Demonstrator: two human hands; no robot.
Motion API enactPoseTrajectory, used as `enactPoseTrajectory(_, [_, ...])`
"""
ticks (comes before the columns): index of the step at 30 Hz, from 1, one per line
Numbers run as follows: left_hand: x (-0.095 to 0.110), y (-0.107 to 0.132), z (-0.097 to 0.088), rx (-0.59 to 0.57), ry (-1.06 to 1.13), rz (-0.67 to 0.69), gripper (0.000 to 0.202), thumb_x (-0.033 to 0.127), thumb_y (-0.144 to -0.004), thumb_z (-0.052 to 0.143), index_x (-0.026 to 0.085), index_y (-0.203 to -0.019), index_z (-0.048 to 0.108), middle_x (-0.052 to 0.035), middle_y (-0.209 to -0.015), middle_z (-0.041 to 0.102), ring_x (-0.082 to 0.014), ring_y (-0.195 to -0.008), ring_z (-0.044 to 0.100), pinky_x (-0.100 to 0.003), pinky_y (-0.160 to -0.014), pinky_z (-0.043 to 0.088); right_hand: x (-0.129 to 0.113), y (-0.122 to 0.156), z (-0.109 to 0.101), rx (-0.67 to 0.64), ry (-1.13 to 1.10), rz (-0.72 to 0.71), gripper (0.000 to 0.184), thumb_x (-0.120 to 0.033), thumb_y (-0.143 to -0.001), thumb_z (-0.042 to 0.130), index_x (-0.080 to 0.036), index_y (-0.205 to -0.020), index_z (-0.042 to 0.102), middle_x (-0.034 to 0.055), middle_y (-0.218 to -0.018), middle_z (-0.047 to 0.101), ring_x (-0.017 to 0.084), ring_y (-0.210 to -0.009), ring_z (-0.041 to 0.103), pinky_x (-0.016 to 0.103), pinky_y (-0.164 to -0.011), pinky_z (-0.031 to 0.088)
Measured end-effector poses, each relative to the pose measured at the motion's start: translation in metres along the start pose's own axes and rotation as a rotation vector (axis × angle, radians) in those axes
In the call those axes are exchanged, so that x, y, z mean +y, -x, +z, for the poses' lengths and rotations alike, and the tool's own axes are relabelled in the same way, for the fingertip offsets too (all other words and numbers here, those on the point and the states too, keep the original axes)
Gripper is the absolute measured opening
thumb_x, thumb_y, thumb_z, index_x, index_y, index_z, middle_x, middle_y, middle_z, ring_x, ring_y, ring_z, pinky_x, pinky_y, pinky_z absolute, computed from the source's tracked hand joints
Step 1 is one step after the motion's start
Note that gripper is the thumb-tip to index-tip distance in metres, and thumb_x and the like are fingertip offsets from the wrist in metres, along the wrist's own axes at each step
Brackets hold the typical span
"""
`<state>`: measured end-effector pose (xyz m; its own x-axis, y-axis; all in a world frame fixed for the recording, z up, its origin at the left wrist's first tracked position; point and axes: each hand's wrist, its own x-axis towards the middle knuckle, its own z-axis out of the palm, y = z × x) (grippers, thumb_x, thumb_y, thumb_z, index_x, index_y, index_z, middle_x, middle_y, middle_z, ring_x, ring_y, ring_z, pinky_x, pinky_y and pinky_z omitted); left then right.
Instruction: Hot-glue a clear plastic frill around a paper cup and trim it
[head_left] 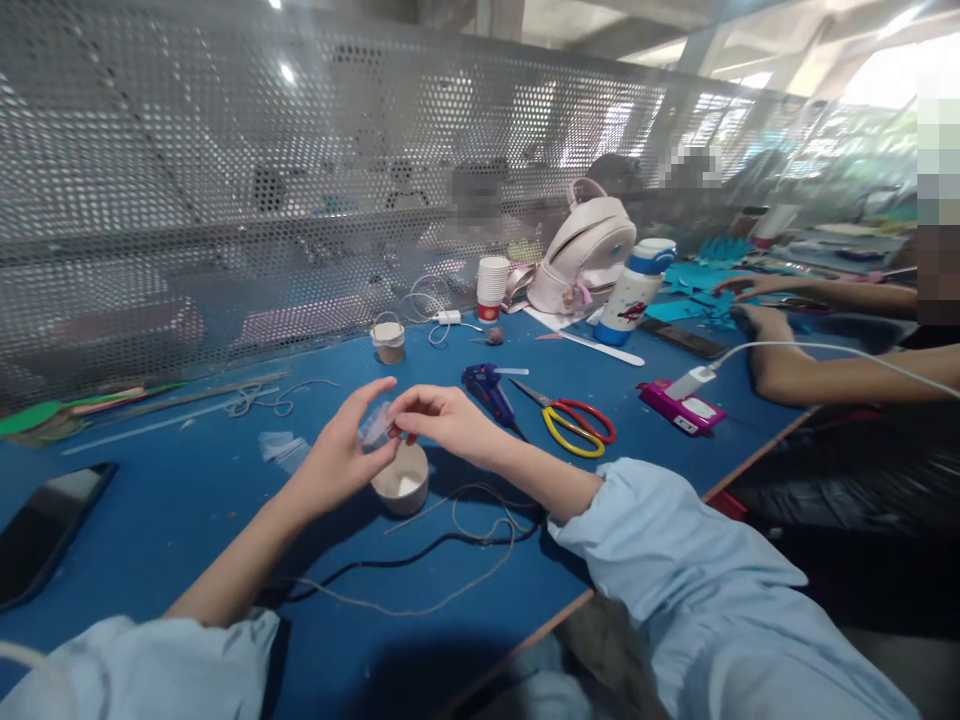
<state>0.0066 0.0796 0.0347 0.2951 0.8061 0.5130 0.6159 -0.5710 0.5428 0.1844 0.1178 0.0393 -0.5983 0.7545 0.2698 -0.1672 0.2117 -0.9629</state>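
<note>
Between my two hands is a small translucent, bluish plastic piece (373, 430), its exact kind too blurred to tell. My left hand (341, 445) curves around it, with thumb and forefinger apart on either side. The fingertips of my right hand (442, 425) pinch its right edge. Just below them a small beige paper cup (409, 487) stands upright on the blue table (187, 545), with something white inside. Beside my left hand lie several clear plastic strips (283, 450). A thin grey cord (442, 607) loops in front of the cup.
A blue glue gun (491, 390) and scissors (574, 425) lie to the right. Behind stand a smaller cup (388, 342), stacked paper cups (492, 288), a backpack (589, 255) and a bottle (628, 300). A phone (49, 530) lies left, a purple power strip (682, 408) right, near another person's arms (825, 375).
</note>
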Motion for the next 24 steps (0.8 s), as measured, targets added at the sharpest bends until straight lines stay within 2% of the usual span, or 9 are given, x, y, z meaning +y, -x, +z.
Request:
enactPoseTrajectory(2, [-0.004, 0.000, 0.000, -0.074, 0.085, -0.112, 0.055, 0.032, -0.082, 0.055, 0.020, -0.135, 0.044, -0.0116, -0.123, 0.063, -0.0238, -0.113, 0.060, -0.040, -0.097, 0.047, -0.001, 0.001, 0.001, -0.039, 0.065, -0.023, 0.009, -0.020, -0.082, 0.060, -0.015, -0.087, 0.066, -0.0001, -0.080, 0.067, 0.010, -0.072, 0.060, 0.023, -0.070, 0.049])
enactPoseTrajectory(4, [-0.006, 0.000, 0.000, -0.098, 0.145, -0.170, 0.046, 0.037, -0.083, 0.053, 0.019, -0.125, 0.054, -0.0102, -0.114, 0.067, -0.0239, -0.104, 0.063, -0.038, -0.091, 0.050, -0.002, 0.002, 0.002, -0.053, 0.143, -0.071, 0.013, -0.018, -0.082, 0.060, -0.015, -0.092, 0.068, 0.0012, -0.088, 0.069, 0.010, -0.079, 0.062, 0.025, -0.077, 0.049])
enactPoseTrajectory(8, [-0.008, 0.001, -0.005, -0.027, 0.154, -0.266, 0.037, 0.042, -0.084, 0.052, 0.021, -0.113, 0.063, -0.0052, -0.101, 0.069, -0.0207, -0.089, 0.064, -0.032, -0.079, 0.050, -0.010, 0.011, -0.007, -0.001, 0.196, -0.130, 0.026, -0.014, -0.082, 0.058, -0.017, -0.107, 0.064, 0.0032, -0.099, 0.070, 0.012, -0.091, 0.065, 0.027, -0.085, 0.050])
enactPoseTrajectory(11, [-0.011, 0.002, -0.012, 0.015, 0.009, -0.322, 0.037, 0.040, -0.085, 0.050, 0.022, -0.115, 0.062, 0.0005, -0.078, 0.061, -0.0167, -0.071, 0.059, -0.028, -0.066, 0.046, -0.016, 0.024, -0.026, 0.072, 0.230, -0.061, 0.017, -0.016, -0.083, 0.058, -0.017, -0.098, 0.065, 0.0033, -0.092, 0.070, 0.011, -0.081, 0.066, 0.027, -0.078, 0.052])
enactPoseTrajectory(14, [-0.012, 0.003, -0.016, 0.002, -0.157, -0.270, 0.038, 0.037, -0.082, 0.051, 0.022, -0.115, 0.061, 0.0033, -0.069, 0.052, -0.0155, -0.063, 0.054, -0.027, -0.062, 0.043, -0.017, 0.036, -0.042, 0.133, 0.270, 0.053, 0.008, -0.017, -0.084, 0.057, -0.016, -0.086, 0.065, 0.0024, -0.082, 0.070, 0.010, -0.069, 0.064, 0.026, -0.070, 0.052])
enactPoseTrajectory(16, [-0.009, 0.004, -0.016, 0.002, -0.258, -0.202, 0.039, 0.036, -0.081, 0.051, 0.021, -0.116, 0.060, 0.0024, -0.070, 0.053, -0.0161, -0.063, 0.053, -0.028, -0.063, 0.042, -0.015, 0.039, -0.043, 0.125, 0.271, 0.125, 0.008, -0.017, -0.083, 0.057, -0.016, -0.084, 0.065, 0.0024, -0.079, 0.070, 0.010, -0.066, 0.062, 0.026, -0.066, 0.051])
enactPoseTrajectory(18, [-0.004, 0.008, -0.014, 0.018, -0.361, -0.125, 0.040, 0.035, -0.082, 0.048, 0.019, -0.117, 0.059, -0.0007, -0.077, 0.057, -0.0177, -0.068, 0.056, -0.028, -0.064, 0.042, -0.013, 0.036, -0.036, 0.090, 0.291, 0.158, 0.009, -0.019, -0.084, 0.058, -0.016, -0.086, 0.066, 0.0029, -0.080, 0.070, 0.011, -0.067, 0.062, 0.026, -0.065, 0.050])
enactPoseTrajectory(21, [0.005, 0.016, -0.011, 0.018, -0.497, -0.037, 0.041, 0.034, -0.086, 0.045, 0.018, -0.122, 0.056, -0.0050, -0.086, 0.061, -0.0197, -0.074, 0.060, -0.027, -0.062, 0.042, -0.010, 0.027, -0.017, 0.066, 0.350, 0.116, 0.011, -0.023, -0.083, 0.063, -0.016, -0.088, 0.069, 0.0034, -0.086, 0.071, 0.012, -0.076, 0.062, 0.026, -0.071, 0.048])
enactPoseTrajectory(24, [0.013, 0.024, -0.009, -0.004, -0.595, 0.006, 0.041, 0.036, -0.090, 0.042, 0.017, -0.124, 0.056, -0.0076, -0.091, 0.064, -0.0210, -0.078, 0.063, -0.027, -0.058, 0.041, -0.007, 0.017, 0.000, 0.026, 0.287, 0.098, 0.011, -0.024, -0.081, 0.065, -0.016, -0.087, 0.070, 0.0026, -0.088, 0.071, 0.012, -0.081, 0.062, 0.027, -0.076, 0.047])
